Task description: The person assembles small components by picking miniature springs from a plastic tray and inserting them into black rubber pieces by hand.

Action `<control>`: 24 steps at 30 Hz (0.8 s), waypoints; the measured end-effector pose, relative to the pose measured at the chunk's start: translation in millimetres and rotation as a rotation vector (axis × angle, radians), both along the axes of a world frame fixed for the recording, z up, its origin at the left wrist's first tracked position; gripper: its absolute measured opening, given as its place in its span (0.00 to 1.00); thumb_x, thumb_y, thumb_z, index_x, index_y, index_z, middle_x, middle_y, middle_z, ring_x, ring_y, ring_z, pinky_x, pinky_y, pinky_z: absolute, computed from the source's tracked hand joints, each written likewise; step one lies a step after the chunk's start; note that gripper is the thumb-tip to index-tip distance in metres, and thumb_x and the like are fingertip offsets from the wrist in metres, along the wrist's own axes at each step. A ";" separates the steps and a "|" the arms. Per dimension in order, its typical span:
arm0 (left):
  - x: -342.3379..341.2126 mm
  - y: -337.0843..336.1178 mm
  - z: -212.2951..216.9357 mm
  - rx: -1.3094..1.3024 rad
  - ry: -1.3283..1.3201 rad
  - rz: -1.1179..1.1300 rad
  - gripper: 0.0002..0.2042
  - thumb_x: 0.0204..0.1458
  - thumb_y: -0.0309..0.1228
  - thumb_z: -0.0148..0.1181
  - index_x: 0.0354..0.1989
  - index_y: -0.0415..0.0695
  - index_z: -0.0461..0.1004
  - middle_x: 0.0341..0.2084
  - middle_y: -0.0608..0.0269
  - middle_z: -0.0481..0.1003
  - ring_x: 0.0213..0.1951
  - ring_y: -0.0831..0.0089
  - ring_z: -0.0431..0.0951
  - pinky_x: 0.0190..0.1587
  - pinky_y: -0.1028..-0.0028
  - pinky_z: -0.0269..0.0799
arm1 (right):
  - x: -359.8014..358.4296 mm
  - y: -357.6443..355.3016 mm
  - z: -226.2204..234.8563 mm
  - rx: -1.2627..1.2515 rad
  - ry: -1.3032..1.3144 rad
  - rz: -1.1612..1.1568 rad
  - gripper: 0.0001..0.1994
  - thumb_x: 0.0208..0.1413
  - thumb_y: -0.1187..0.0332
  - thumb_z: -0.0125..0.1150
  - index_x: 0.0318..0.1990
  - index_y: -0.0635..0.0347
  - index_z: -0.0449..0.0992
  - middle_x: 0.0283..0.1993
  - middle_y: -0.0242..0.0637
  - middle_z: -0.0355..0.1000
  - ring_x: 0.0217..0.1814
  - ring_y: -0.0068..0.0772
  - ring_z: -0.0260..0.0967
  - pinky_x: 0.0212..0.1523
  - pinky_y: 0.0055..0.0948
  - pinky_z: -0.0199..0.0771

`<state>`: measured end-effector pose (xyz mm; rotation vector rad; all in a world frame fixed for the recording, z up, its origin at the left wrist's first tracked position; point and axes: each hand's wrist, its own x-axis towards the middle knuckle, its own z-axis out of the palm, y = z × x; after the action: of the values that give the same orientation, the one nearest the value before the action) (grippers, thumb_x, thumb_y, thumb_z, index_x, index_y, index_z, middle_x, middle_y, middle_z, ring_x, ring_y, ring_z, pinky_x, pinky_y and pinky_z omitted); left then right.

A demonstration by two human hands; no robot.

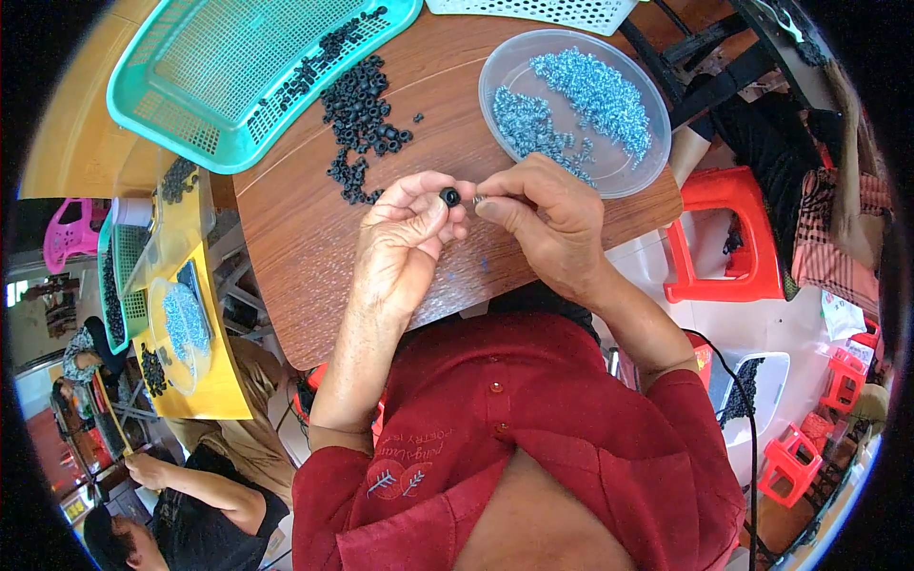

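Over the near half of the brown wooden table (314, 295), my left hand (400, 243) pinches a round black ring-shaped part (449, 196) between thumb and fingers, its hole showing. Close on its right, my right hand (557, 214) is closed on a tiny shiny metal piece (478, 200), mostly covered by the fingertips; its exact kind is too small to tell. Beyond my left hand lies a loose pile of similar black parts (360, 105). A round clear plastic tray (487, 93) at the far right holds two heaps of small bluish-silver pieces (600, 95).
A turquoise mesh basket (176, 95) with black parts stands far left, a white perforated basket (533, 8) at the far edge. Red stools (724, 228) and a clear bin (771, 390) are to the right. At left, a person (209, 485) sits by a yellow table (224, 371).
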<state>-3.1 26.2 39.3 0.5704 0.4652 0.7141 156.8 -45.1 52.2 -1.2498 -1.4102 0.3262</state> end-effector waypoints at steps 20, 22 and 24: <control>7.8 -14.4 -8.4 0.091 0.135 0.184 0.11 0.47 0.15 0.59 0.40 0.32 0.72 0.31 0.58 0.75 0.32 0.74 0.75 0.36 0.77 0.74 | -5.8 10.0 -6.7 0.133 -0.204 -0.018 0.05 0.39 0.77 0.62 0.25 0.59 0.72 0.22 0.36 0.66 0.25 0.39 0.63 0.25 0.35 0.63; 9.1 -15.9 -8.3 0.038 0.128 0.201 0.11 0.47 0.15 0.58 0.41 0.32 0.71 0.31 0.57 0.75 0.32 0.72 0.75 0.37 0.76 0.74 | -6.5 10.6 -8.8 0.137 -0.205 -0.027 0.05 0.39 0.77 0.62 0.24 0.59 0.72 0.21 0.36 0.66 0.25 0.39 0.63 0.25 0.35 0.63; 7.4 -16.2 -10.8 0.021 0.108 0.180 0.11 0.48 0.15 0.57 0.41 0.32 0.71 0.32 0.57 0.75 0.32 0.71 0.75 0.38 0.76 0.74 | -7.0 10.7 -10.1 0.141 -0.207 -0.038 0.05 0.39 0.77 0.62 0.24 0.59 0.72 0.21 0.36 0.65 0.25 0.39 0.62 0.25 0.35 0.63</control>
<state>4.3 10.0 28.5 0.5935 0.6152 0.8640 149.8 -34.4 42.1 -1.2188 -1.5548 0.0712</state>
